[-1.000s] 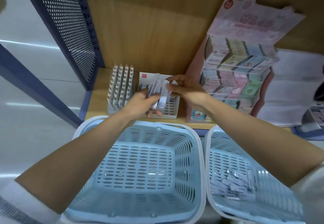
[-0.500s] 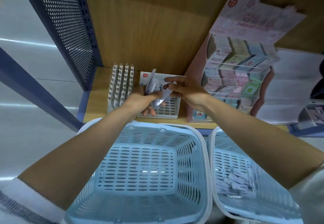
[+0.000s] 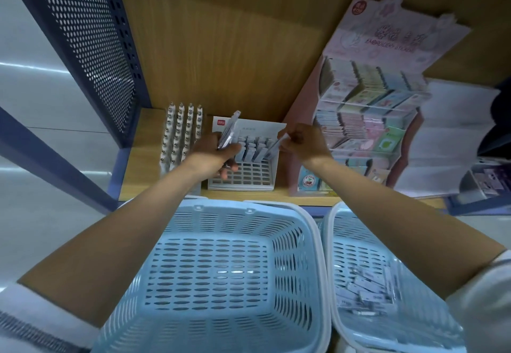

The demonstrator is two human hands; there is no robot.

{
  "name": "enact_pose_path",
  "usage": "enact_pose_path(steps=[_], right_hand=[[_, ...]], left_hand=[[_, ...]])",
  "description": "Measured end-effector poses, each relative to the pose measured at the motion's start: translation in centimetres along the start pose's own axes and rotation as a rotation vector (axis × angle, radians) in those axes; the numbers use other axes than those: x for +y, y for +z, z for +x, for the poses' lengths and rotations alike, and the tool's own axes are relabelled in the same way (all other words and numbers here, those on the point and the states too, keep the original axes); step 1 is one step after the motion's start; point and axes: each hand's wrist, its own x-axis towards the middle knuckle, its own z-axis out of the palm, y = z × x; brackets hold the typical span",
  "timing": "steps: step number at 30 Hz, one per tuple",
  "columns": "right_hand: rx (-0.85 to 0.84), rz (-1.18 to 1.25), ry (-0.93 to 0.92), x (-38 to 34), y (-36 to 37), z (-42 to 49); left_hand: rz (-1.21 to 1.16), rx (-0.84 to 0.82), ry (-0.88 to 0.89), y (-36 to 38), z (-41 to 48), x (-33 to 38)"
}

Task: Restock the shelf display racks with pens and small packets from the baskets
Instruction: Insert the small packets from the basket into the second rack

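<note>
Packets [image 3: 229, 131] are sitting as a thin bundle in the left hand [image 3: 213, 156], whose fingers and thumb are curling round them just above the white grid rack [image 3: 243, 177]. One single packet [image 3: 272, 146] is being pinched by the right hand [image 3: 304, 142], tilted, its lower end reaching down among the filled slots [image 3: 250, 149] at the back of the rack; whether it is touching them is hard to tell. The two hands are hovering apart, one at each side of the rack. The rack is standing on the wooden shelf [image 3: 141, 164], with a pen rack [image 3: 179, 137] of upright white pens just beside it on the left and a pink tiered sticker display [image 3: 367, 98] on the right. In front of the shelf edge two light blue baskets are sitting side by side: the left basket [image 3: 221, 222] under the left forearm, the right basket [image 3: 348, 247] holding loose small packets [image 3: 365, 294]. A blue perforated panel [image 3: 91, 34] is closing off the shelf's left side.
</note>
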Motion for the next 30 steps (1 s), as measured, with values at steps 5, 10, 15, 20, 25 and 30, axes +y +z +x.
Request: enact_pose_path(steps=[5,10,15,20,25,30], right_hand=[[0.056,-0.186,-0.039,1.7,2.0,0.4],[0.149,-0.28,-0.105,2.7,2.3,0.6],[0.128,-0.403,-0.121,3.3,2.3,0.7],[0.078,-0.428,-0.203,3.4,2.4,1.1],[0.03,-0.41,-0.262,3.3,2.0,1.5],[-0.059,-0.449,-0.378,3.2,1.3,1.9]], left_hand=[[0.086,0.0,0.034,-0.1,1.5,-0.7],[0.163,-0.013,0.054,-0.2,1.8,-1.0],[0.366,-0.022,0.089,-0.3,1.6,-1.2],[0.47,-0.036,0.096,-0.2,0.9,-1.2],[0.463,-0.005,0.072,-0.1,0.0,-0.3],[0.465,0.0,0.027,0.5,-0.5,0.8]])
